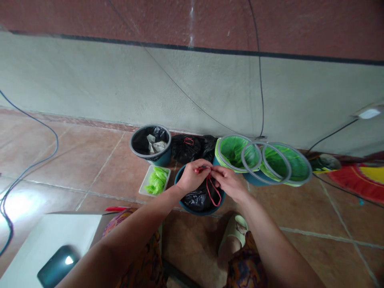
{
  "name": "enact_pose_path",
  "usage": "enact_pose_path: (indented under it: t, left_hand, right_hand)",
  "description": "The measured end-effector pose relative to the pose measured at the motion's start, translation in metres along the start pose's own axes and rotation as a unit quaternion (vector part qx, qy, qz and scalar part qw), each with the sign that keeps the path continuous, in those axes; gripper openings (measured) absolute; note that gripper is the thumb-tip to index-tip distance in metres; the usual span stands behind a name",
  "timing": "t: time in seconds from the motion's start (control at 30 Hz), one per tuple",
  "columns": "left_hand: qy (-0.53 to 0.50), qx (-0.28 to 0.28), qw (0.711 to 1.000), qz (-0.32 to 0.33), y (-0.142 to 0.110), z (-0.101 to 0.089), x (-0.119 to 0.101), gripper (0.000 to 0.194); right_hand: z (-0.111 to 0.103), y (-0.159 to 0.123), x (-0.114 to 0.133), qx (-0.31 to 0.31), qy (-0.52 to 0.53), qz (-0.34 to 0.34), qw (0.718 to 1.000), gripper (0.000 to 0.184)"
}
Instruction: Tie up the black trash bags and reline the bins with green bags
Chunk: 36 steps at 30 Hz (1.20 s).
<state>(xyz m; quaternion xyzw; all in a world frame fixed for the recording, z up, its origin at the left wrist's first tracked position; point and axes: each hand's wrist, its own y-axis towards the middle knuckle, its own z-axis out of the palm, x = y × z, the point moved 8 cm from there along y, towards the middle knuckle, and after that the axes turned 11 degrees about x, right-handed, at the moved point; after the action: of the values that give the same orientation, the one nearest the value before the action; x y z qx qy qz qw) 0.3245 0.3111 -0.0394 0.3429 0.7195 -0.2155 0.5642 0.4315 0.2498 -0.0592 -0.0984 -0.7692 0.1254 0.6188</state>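
Both hands meet over a teal bin point(192, 210) that holds a black bag point(196, 199). My left hand point(192, 176) is closed in a pinch on a red string point(213, 191) at the bag's gathered top. My right hand point(229, 182) is closed on the same string, which loops down in front of the bag. The two hands touch at the fingertips.
A tied black bag point(186, 147) with a red tie lies by the wall. A bin with a black liner point(151, 145) stands left of it; three green-lined bins point(264, 162) stand right. Green bags fill a white tray point(155, 181). Cables point(27, 160) cross the tiled floor; a white box point(51, 244) sits near left.
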Motion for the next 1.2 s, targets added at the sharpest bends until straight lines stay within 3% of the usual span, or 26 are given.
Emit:
enact_pose_path:
  t: [0.2,0.37,0.53,0.73,0.87,0.93,1.03,1.2]
  left_hand:
    - [-0.032,-0.006,0.999,-0.032,0.001,-0.002,0.007,0.006]
    - [-0.093,0.042,0.992,-0.07,0.004,0.005,0.02,0.009]
    - [0.053,0.041,0.996,-0.058,0.003,-0.01,0.015,0.014]
    - [0.232,0.046,0.966,-0.101,0.001,-0.029,0.024,0.017]
    - [0.265,0.048,0.953,-0.141,0.0,-0.028,0.037,0.011]
    - [0.277,0.077,0.945,-0.156,-0.001,-0.021,0.043,0.01]
    - [0.285,0.156,0.93,-0.171,-0.005,-0.005,0.052,0.029]
    - [0.28,0.272,0.909,-0.148,-0.019,0.034,0.064,0.091]
  right_hand:
    - [-0.005,-0.005,0.005,-0.019,0.03,0.009,0.999,0.034]
    - [-0.006,-0.007,0.006,-0.051,0.011,0.033,0.998,0.024]
    - [-0.014,-0.01,-0.007,-0.085,-0.013,0.055,0.995,0.02]
    - [-0.031,-0.009,-0.026,-0.077,-0.149,0.081,0.983,0.02]
    - [-0.026,-0.008,-0.022,-0.045,-0.202,0.075,0.976,0.023]
    - [-0.024,-0.008,-0.016,-0.041,-0.227,0.066,0.971,0.024]
    - [-0.02,-0.008,-0.013,-0.032,-0.26,0.066,0.963,0.023]
    - [-0.002,-0.003,-0.015,0.022,-0.272,0.044,0.961,0.023]
